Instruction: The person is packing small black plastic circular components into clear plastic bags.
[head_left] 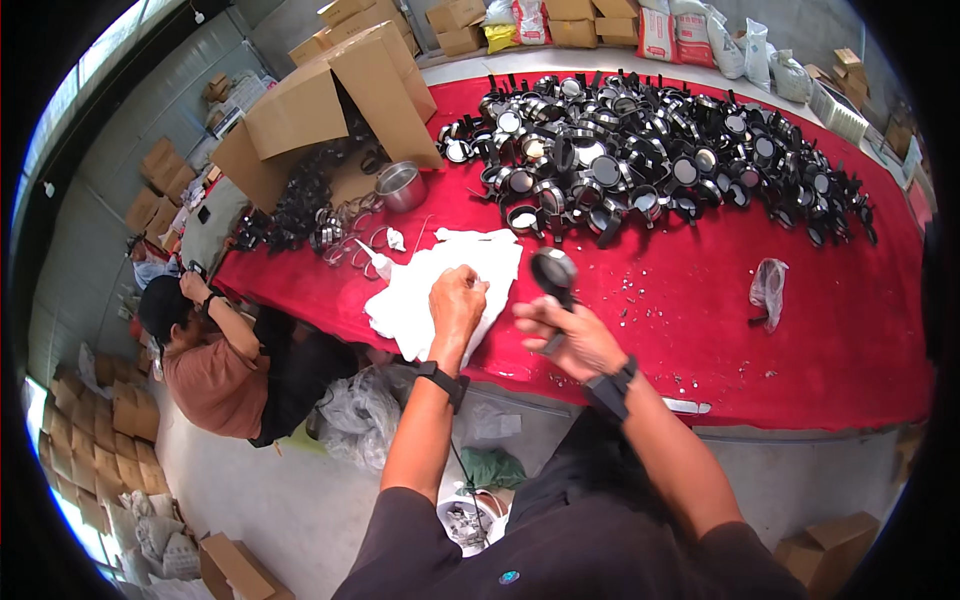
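Observation:
My right hand (572, 338) grips the black handle of a round piece (553, 270) with a dark, shiny disc and a metal-looking rim; it is held up over the red table, slightly blurred. To its left, my left hand (458, 300) is closed above a white cloth (408, 305), fingertips pinched together. Whatever they hold, if anything, is too small to make out. A white nozzle bottle (378, 262) lies at the cloth's left edge. Farther back spreads a large heap of similar black-handled round pieces (640, 150).
A metal pot (401, 188) stands beside an open cardboard box (300, 115) with dark parts spilling out. Small shiny scraps and a clear plastic bag (769, 292) lie on the red tablecloth (690, 300). A seated person (215, 360) works at the left. Below is a white bucket (470, 520).

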